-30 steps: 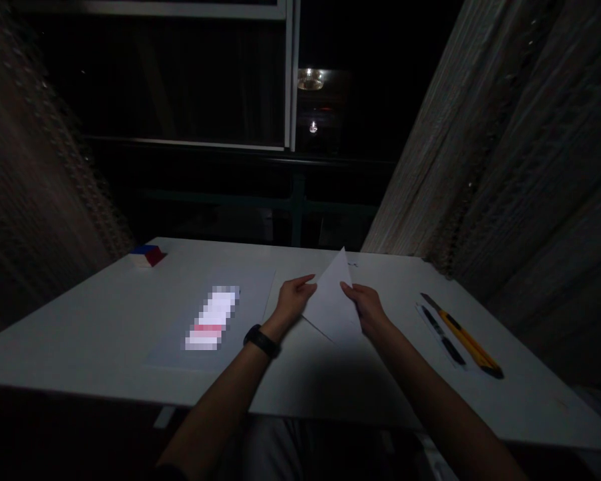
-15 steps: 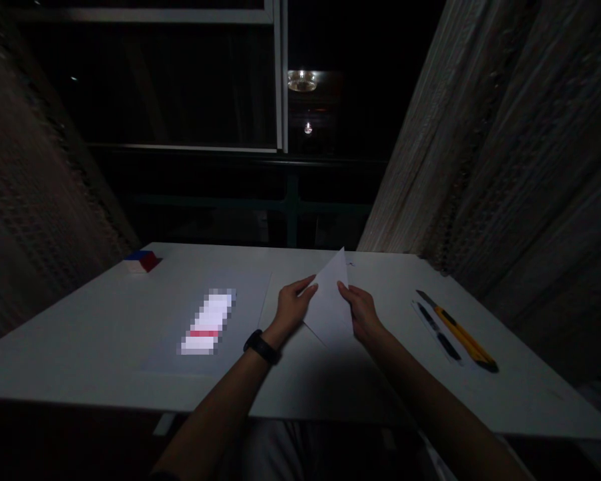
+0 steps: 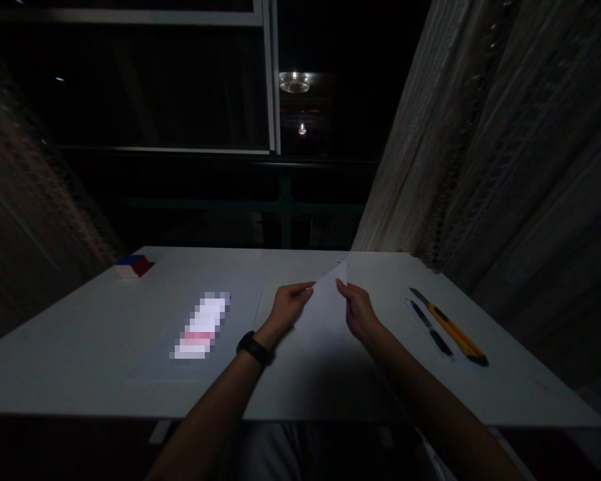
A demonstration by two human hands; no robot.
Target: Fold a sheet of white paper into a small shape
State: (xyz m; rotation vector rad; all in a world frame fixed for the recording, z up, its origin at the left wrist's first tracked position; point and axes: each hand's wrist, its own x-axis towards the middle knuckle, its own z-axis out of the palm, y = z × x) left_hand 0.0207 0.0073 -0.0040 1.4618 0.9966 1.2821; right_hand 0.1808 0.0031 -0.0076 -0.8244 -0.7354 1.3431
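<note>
A folded white sheet of paper [image 3: 321,308] is held between both my hands above the middle of the white table [image 3: 80,347]. My left hand [image 3: 286,306], with a black watch on its wrist, pinches the paper's left edge. On the paper's right edge my right hand [image 3: 358,310] is closed with thumb and fingers together. One corner of the paper points away from me.
A larger sheet [image 3: 205,327] with a blurred patch lies left of my hands. A yellow utility knife [image 3: 451,329] and a dark pen [image 3: 428,327] lie at the right. A red and blue block [image 3: 133,265] sits far left. Curtains hang on both sides of a dark window.
The paper has tipped lower and flatter toward the table, and my hands have come slightly closer together. The view has shifted a little to the right.
</note>
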